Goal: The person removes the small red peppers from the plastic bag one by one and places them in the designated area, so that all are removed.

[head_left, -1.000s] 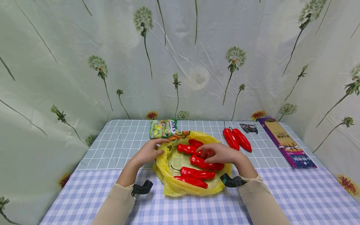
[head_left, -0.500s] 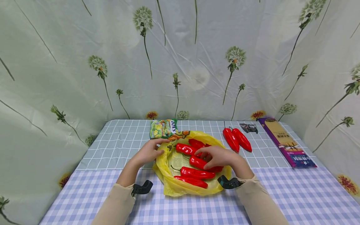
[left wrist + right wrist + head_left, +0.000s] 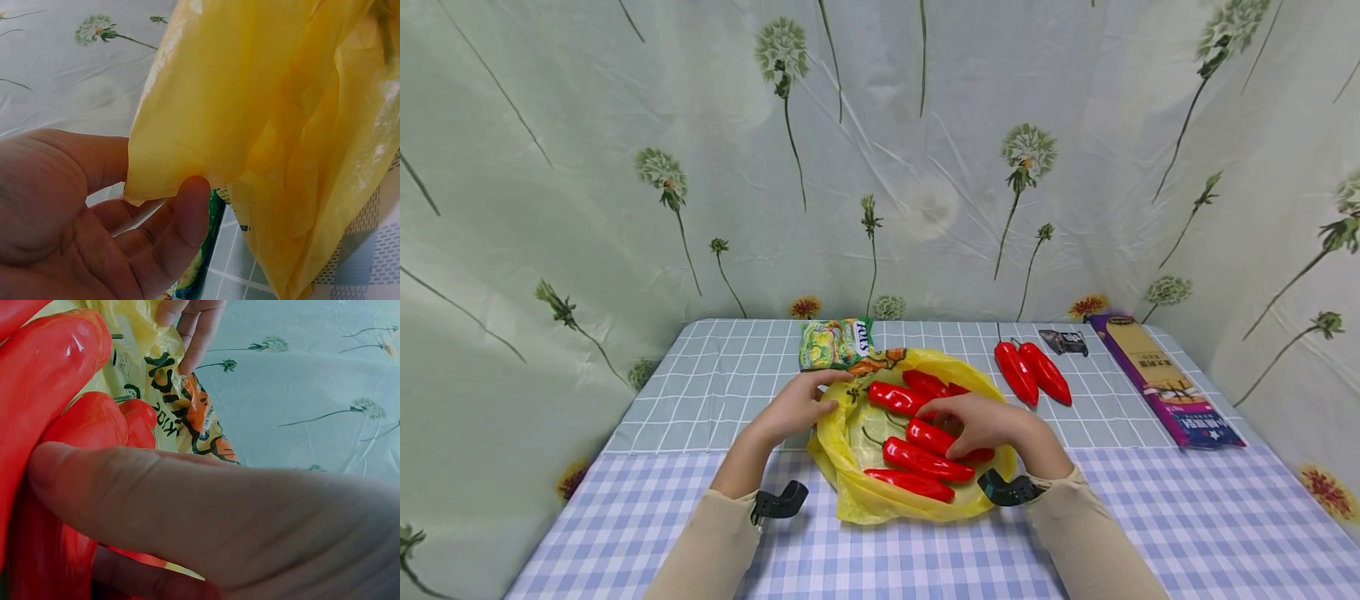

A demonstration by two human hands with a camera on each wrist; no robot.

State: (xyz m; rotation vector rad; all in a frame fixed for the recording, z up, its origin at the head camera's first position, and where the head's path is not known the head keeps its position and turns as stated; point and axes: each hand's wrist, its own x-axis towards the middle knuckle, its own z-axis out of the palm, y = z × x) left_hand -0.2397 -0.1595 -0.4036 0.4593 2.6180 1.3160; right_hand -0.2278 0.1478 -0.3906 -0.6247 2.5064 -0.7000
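Observation:
A yellow plastic bag (image 3: pixel 891 508) lies spread wide at its mouth, with several shiny red peppers inside. My left hand (image 3: pixel 797 406) pinches the bag's left rim; in the left wrist view, the yellow film (image 3: pixel 187 94) passes between thumb and fingers. Reaching in from the right, my right hand (image 3: pixel 977 421) grips a red pepper (image 3: pixel 927 434) in the middle of the pile. In the right wrist view, the thumb (image 3: pixel 94 487) presses along this pepper (image 3: pixel 87 425), while the fingers beneath are mostly hidden. Another pepper (image 3: pixel 925 461) lies right against it, nearer the front.
Two red peppers (image 3: pixel 1017 372) lie outside the bag, at the back right. Behind the bag sits a green snack packet (image 3: pixel 835 343). A small black wrapper (image 3: pixel 1063 342) and a long purple-and-tan package (image 3: pixel 1165 379) are farther right. A patterned curtain (image 3: pixel 925 167) hangs behind the table.
My right hand has moved slightly left and lower, closing on the middle pepper. Peppers beside it have shifted a little, and the one in front has tilted. The left hand holds still.

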